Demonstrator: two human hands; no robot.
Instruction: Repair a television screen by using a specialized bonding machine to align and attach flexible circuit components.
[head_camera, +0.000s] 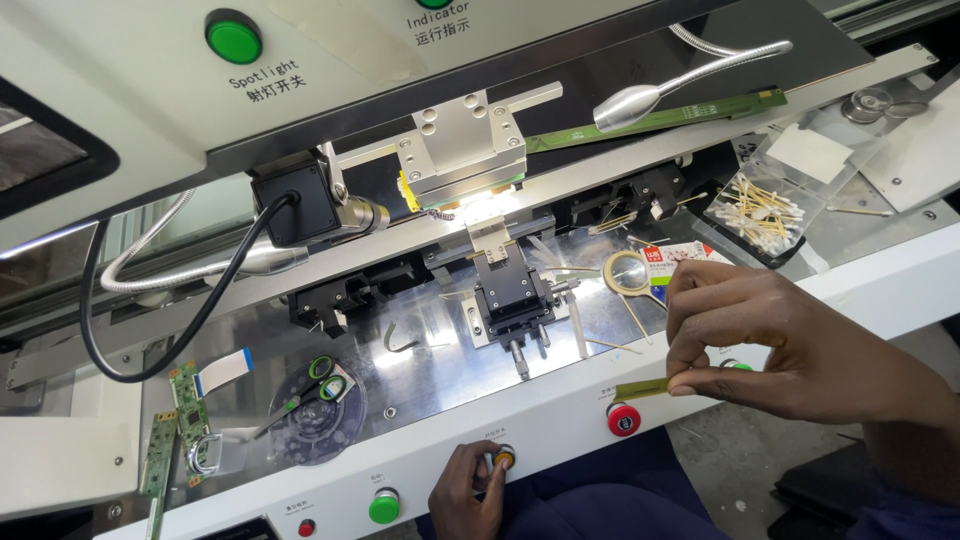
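Electronics repair or assembly workshop. White bench machine with green and red push buttons, a lit clamp stage, gooseneck spotlight, green circuit-board strips, a bag of cotton swabs, small scissors.

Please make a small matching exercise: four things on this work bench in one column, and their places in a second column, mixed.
1. left hand
2. right hand
3. scissors
4. cotton swabs

a. in a clear tray, far right
b. on the orange knob of the front panel
c. on a round clear disc, left
d. pinching a thin green strip

Pairs: 1-b, 2-d, 3-c, 4-a
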